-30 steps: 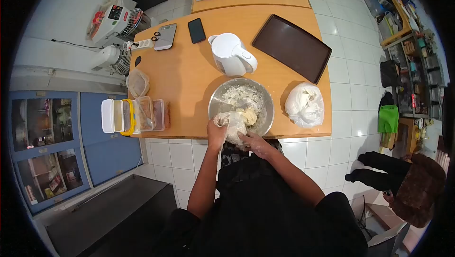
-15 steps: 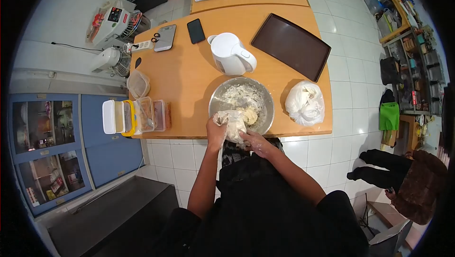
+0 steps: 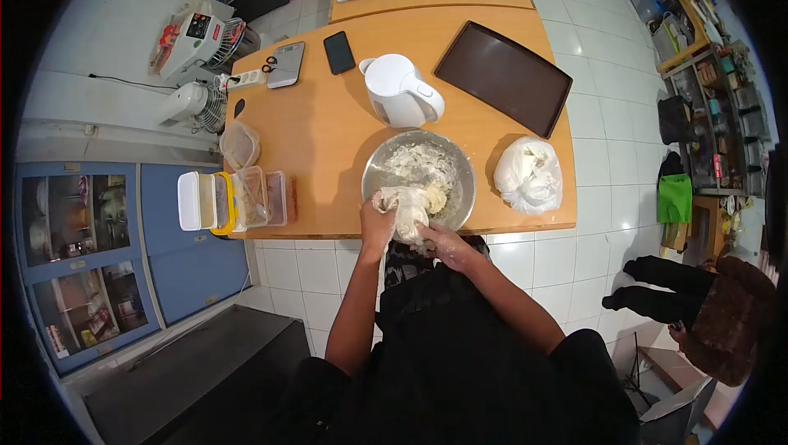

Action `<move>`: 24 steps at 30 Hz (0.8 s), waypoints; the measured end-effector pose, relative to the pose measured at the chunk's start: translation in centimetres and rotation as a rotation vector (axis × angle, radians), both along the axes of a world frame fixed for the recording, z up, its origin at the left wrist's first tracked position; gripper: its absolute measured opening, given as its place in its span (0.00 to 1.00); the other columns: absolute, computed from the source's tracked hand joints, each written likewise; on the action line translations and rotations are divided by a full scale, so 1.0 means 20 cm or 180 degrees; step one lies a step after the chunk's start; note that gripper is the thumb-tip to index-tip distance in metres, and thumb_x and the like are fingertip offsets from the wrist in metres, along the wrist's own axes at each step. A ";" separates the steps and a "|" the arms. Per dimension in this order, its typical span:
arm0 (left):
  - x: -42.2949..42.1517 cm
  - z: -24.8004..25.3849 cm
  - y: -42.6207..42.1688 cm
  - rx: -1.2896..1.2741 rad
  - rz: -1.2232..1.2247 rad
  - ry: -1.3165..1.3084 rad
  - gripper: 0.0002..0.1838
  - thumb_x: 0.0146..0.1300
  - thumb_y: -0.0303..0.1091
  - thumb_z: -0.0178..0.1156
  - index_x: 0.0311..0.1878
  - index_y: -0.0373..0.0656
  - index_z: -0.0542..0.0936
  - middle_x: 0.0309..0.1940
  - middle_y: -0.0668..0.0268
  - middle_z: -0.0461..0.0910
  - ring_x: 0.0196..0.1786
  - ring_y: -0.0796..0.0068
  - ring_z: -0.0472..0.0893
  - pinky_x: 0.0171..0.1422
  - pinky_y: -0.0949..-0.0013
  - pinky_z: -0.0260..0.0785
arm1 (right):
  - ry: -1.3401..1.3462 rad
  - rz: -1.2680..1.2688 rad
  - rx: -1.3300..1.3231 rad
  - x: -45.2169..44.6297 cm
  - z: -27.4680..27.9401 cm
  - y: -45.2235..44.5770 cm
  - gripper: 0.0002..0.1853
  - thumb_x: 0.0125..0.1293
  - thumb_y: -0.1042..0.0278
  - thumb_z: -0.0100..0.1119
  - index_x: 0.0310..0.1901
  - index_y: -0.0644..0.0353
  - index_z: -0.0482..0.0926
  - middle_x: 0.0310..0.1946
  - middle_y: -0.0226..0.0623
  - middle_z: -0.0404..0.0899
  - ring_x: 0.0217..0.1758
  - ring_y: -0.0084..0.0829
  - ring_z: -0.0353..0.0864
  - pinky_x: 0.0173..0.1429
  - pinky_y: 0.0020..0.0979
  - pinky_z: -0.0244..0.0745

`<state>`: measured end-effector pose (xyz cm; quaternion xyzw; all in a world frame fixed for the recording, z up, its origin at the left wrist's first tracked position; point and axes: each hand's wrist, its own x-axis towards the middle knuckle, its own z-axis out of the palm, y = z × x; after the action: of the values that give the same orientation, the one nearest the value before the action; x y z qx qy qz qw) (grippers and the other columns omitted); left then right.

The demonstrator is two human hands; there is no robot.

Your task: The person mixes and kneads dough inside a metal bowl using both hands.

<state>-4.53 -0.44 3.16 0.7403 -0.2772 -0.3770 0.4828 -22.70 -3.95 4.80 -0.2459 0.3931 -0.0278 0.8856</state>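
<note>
A metal mixing bowl (image 3: 375, 170) stands at the table's near edge, its inside coated with floury residue. A pale lump of dough (image 3: 437, 198) lies in it at the near right. Over the bowl's near rim is a crumpled, see-through plastic bag (image 3: 405, 203) smeared with pale dough. My left hand (image 3: 376, 222) grips the bag from the left, with its fingers partly covered by the plastic. From the lower right, my right hand (image 3: 443, 243) pinches the bag's lower part; flour or dough marks its fingers.
A white electric kettle (image 3: 396, 88) stands just beyond the bowl. To the right are a tied white plastic bag (image 3: 528, 178) and a dark baking tray (image 3: 504, 78). Plastic containers (image 3: 249, 197), a phone (image 3: 339, 52) and a kitchen scale (image 3: 286, 66) lie leftward. Another person (image 3: 722, 314) is at far right.
My hands have shifted slightly, and the plastic bag between them has changed shape, its lower part drawn up a little. Bowl and dough look much the same.
</note>
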 end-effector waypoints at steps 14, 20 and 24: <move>0.03 0.06 0.05 0.0083 0.0029 0.0090 0.12 0.54 0.18 0.57 0.44 0.31 0.80 0.37 0.60 0.84 0.39 0.73 0.81 0.46 0.70 0.73 | -0.0048 0.0084 -0.0048 0.02 0.01 0.01 0.25 0.68 0.45 0.55 0.57 0.56 0.71 0.46 0.29 0.78 0.45 0.23 0.76 0.47 0.29 0.68; 0.03 0.03 0.05 0.0096 -0.0108 0.0026 0.13 0.56 0.19 0.58 0.45 0.31 0.79 0.38 0.61 0.83 0.39 0.74 0.81 0.46 0.70 0.73 | -0.0078 0.0206 -0.0043 0.01 -0.02 0.01 0.26 0.68 0.45 0.55 0.59 0.54 0.69 0.47 0.28 0.78 0.47 0.24 0.77 0.50 0.31 0.67; 0.02 0.02 0.01 0.0010 -0.0065 0.0013 0.14 0.54 0.18 0.59 0.46 0.32 0.80 0.37 0.59 0.84 0.40 0.72 0.81 0.47 0.70 0.73 | -0.0101 0.0086 -0.0056 0.00 -0.04 0.01 0.25 0.68 0.45 0.55 0.59 0.52 0.69 0.46 0.26 0.78 0.46 0.22 0.77 0.50 0.30 0.67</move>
<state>-4.12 -0.31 3.50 0.7374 -0.2832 -0.3838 0.4783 -22.72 -3.67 3.94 -0.2585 0.3754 -0.0231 0.8898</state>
